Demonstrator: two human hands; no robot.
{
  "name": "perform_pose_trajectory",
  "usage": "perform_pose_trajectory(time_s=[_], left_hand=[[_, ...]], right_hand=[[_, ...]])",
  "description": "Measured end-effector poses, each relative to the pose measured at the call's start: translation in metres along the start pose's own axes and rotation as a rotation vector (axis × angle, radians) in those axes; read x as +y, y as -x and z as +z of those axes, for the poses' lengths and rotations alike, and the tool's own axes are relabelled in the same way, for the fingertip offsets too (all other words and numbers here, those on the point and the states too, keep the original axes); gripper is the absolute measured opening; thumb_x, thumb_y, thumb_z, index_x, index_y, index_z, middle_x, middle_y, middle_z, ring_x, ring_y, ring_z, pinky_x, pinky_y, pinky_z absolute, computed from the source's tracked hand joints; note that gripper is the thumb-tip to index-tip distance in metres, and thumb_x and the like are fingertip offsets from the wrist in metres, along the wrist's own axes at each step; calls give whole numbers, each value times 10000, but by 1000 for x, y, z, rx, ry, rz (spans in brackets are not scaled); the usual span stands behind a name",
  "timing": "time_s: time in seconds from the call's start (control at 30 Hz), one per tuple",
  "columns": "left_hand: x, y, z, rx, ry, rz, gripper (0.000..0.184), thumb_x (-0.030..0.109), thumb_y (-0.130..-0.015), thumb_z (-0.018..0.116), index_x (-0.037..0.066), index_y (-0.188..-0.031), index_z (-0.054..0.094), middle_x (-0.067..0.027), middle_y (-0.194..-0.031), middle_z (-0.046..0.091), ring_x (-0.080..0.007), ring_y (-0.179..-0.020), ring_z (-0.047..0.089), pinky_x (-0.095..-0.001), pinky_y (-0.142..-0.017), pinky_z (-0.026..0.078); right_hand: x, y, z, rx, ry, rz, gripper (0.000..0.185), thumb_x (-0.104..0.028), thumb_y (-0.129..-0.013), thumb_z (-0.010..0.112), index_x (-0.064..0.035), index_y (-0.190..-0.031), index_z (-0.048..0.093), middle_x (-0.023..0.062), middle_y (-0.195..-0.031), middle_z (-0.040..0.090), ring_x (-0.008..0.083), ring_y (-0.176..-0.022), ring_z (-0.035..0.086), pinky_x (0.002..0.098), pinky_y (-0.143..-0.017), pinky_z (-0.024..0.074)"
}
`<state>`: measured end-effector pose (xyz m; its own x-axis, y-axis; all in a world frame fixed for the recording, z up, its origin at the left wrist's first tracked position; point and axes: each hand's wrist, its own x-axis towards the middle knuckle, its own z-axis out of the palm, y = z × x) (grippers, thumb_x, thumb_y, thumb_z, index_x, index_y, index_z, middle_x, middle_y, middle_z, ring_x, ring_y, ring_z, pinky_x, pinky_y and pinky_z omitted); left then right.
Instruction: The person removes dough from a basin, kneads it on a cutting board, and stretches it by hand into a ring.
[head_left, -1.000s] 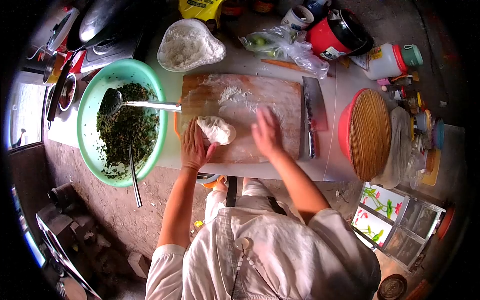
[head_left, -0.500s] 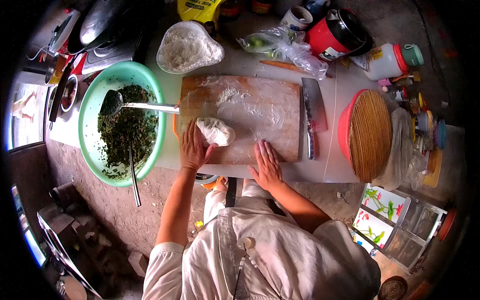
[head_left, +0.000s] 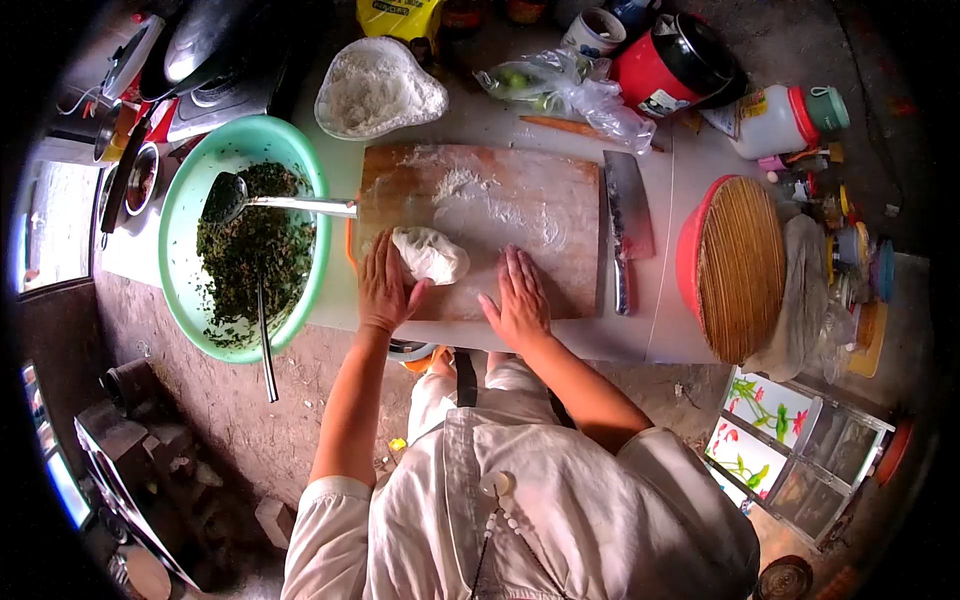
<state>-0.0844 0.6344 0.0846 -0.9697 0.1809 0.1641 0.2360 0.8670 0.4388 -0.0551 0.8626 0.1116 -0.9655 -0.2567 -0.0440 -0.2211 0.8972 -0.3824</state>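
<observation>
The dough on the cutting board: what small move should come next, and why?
Probably slide the right hand left to the dough: the left hand is at its left edge, while the right is apart from it, over the cutting board.

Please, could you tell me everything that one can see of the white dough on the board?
The dough is a single off-white lump, roughly oval, soft-looking, with a smooth but slightly uneven surface. It looks unfilled from above; its underside is hidden. It lies on the left part of the flour-dusted wooden board. The left hand is at its left side and seems to touch it there, while the right hand is apart from it, to its right.
</observation>
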Motion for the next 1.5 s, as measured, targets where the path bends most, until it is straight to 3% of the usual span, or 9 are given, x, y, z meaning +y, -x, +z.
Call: perform_pose_trajectory(time_s=[0.2, 0.3, 0.43, 1.0, 1.2, 1.27, 1.33, 1.47, 1.5], left_hand=[[-7, 2, 7, 19, -32, 18, 801, 461, -724, 567, -53, -1267, 279, -186, -1322, 318, -326, -1235, 288, -410, -1004, 236], [-2, 3, 4, 17, -24, 15, 803, 478, -727, 559, -51, -1266, 283, -187, -1321, 319, -328, -1231, 293, -413, -998, 243], [0, 0, -1, -30, 1, -3, 788, 416, -735, 575, -62, -1272, 253, -219, -1317, 305, -368, -1216, 296, -423, -1008, 234], [-1, 0, 4, 10, -21, 8, 805, 493, -731, 542, -54, -1265, 290, -190, -1318, 322, -337, -1227, 295, -406, -1012, 233], [0, 2, 4, 22, -58, 2, 798, 481, -720, 557, -40, -1266, 296, -190, -1310, 332, -327, -1225, 301, -400, -1013, 233], [0, 2, 6, 25, -58, -1, 800, 474, -713, 570, -35, -1266, 297, -190, -1306, 337, -325, -1222, 306, -399, -1011, 236], [1, 1, 3, 26, -66, -1, 802, 468, -706, 583, -30, -1266, 298, -189, -1301, 343, -323, -1219, 312, -399, -1009, 240], [7, 2, 8, 48, -11, -103, 826, 370, -658, 676, -16, -1276, 287, -193, -1261, 382, -336, -1166, 364, -407, -971, 293], [12, 3, 8, 74, 26, -170, 840, 326, -641, 706, -5, -1284, 279, -196, -1238, 400, -346, -1134, 394, -410, -943, 330]], right_hand=[[21, 23, -12, -156, 108, -96, 643, -365, -806, 492, 9, -1292, 296, 174, -1374, 237, 303, -1261, 248, 389, -1031, 201], [6, -3, -3, 0, 46, -12, 659, -354, -804, 506, 22, -1297, 283, 173, -1375, 240, 299, -1274, 228, 392, -1043, 171], [23, 37, -16, -146, 69, -103, 650, -367, -806, 509, 28, -1280, 305, 179, -1366, 248, 304, -1268, 236, 402, -1034, 191], [16, -4, 7, -76, 58, -133, 686, -388, -797, 502, 6, -1308, 270, 171, -1383, 218, 303, -1287, 192, 404, -1042, 172], [47, 1, -10, -168, 128, -309, 677, -424, -807, 482, 7, -1297, 302, 132, -1398, 209, 265, -1295, 183, 409, -1043, 162], [32, -31, 1, -19, 66, -118, 675, -411, -816, 473, 8, -1308, 276, 147, -1402, 188, 267, -1298, 171, 404, -1045, 158], [23, -35, 1, 49, 39, -113, 551, -314, -811, 506, 32, -1225, 395, 170, -1364, 266, 291, -1266, 244, 388, -1032, 210], [49, -23, -2, 135, -122, -405, 207, -61, -754, 544, 39, -931, 583, 180, -1174, 485, 316, -1088, 461, 363, -943, 355], [55, -22, -5, 79, -365, -211, 182, -38, -747, 549, 21, -916, 585, 170, -1089, 525, 300, -1006, 509, 360, -876, 402]])
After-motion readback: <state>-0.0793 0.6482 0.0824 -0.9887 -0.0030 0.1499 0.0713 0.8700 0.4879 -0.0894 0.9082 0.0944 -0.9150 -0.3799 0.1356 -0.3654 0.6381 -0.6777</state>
